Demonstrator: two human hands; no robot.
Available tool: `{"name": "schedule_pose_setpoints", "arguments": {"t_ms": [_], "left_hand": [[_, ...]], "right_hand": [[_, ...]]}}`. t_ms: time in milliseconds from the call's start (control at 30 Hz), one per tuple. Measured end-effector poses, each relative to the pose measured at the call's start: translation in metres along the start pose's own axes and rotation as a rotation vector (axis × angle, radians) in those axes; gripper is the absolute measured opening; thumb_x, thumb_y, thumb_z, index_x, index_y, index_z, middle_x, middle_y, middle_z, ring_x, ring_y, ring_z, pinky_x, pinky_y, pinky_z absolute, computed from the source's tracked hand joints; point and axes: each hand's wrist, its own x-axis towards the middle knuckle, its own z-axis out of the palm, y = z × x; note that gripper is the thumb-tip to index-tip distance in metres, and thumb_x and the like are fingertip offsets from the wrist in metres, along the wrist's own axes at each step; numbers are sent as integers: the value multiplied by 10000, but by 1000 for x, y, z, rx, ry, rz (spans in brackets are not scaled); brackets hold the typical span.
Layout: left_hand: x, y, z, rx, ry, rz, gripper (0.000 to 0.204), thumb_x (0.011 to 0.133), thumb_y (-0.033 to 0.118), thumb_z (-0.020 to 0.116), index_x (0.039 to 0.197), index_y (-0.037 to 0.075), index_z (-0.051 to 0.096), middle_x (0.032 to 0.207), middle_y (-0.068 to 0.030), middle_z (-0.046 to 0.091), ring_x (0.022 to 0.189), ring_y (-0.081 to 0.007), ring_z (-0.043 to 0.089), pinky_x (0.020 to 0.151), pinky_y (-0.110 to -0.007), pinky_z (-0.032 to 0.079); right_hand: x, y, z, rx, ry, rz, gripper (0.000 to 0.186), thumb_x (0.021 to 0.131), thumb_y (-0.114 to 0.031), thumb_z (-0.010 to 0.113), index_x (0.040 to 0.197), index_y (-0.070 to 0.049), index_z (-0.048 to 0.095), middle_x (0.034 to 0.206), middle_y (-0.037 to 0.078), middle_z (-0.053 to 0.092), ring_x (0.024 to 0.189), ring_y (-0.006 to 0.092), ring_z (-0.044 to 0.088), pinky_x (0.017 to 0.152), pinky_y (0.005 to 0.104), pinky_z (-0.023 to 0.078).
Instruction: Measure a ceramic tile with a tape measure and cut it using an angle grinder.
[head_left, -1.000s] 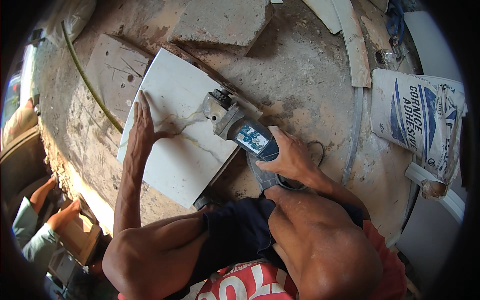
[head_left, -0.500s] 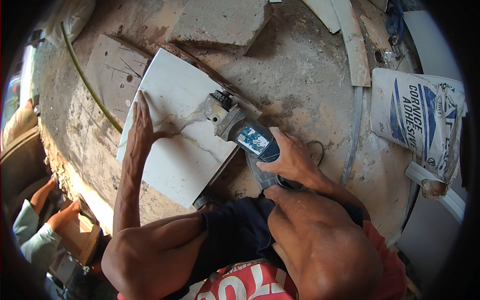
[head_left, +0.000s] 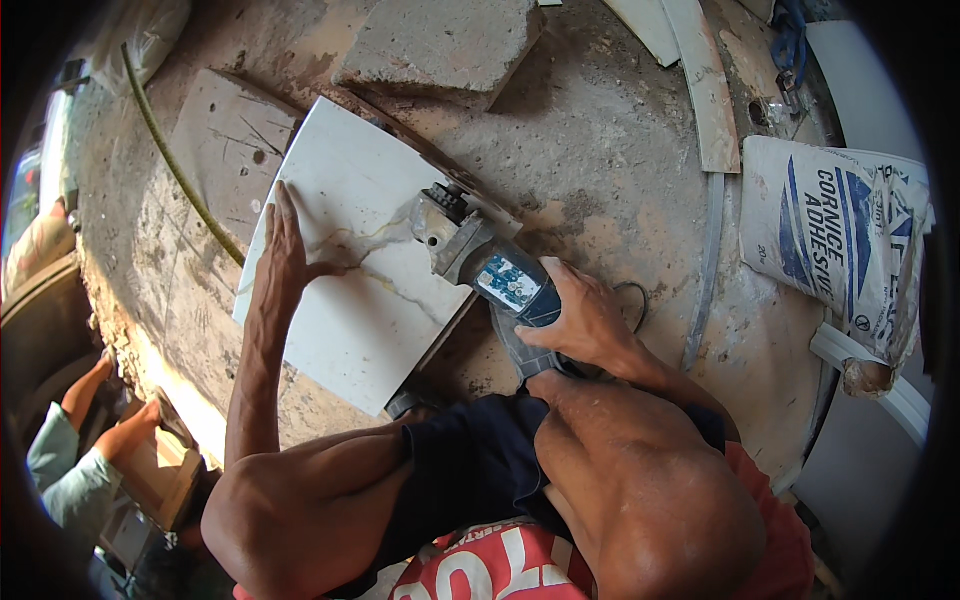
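Now the right hand (head_left: 582, 318) is curled round the grinder (head_left: 490, 262), whose long body points to ten o'clock, over the tile (head_left: 360, 330). The left hand (head_left: 284, 255) lies flat on the tile, nine o'clock from the grinder, thumb out, gripping nothing.

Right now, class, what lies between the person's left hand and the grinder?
In the head view, only a stretch of the veined white tile lies between the left hand and the grinder; nothing rests on it there.
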Motion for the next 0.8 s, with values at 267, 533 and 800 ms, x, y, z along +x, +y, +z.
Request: {"name": "schedule_pose_setpoints", "arguments": {"t_ms": [267, 533, 800], "left_hand": [[0, -2, 2, 13, 0, 2, 1291, 459, 120, 850, 1399, 8, -27, 1427, -264, 151, 1309, -392, 218, 1063, -409, 281], [1, 1, 0, -11, -21, -20, 1274, 467, 106, 844, 1395, -6, -21, 1429, -263, 143, 1318, -383, 198, 1080, -408, 244], [1, 1, 0, -10, -19, -21, 1272, 469, 112, 845, 1396, -7, -18, 1430, -259, 145, 1325, -377, 183, 1084, -419, 233]], "right_hand": [[-3, 2, -1, -9, -19, 14, 752, 603, -353, 735, 1175, 31, 432, 1015, 230, 580, 955, 369, 567, 834, 411, 443], [-5, 3, -1, -17, -13, 7, 771, 603, -366, 734, 1184, 37, 426, 1049, 239, 567, 980, 370, 560, 848, 410, 438], [-7, 4, -2, -12, -26, 15, 750, 604, -358, 734, 1170, 32, 433, 1035, 229, 569, 980, 369, 557, 845, 408, 437]]}}
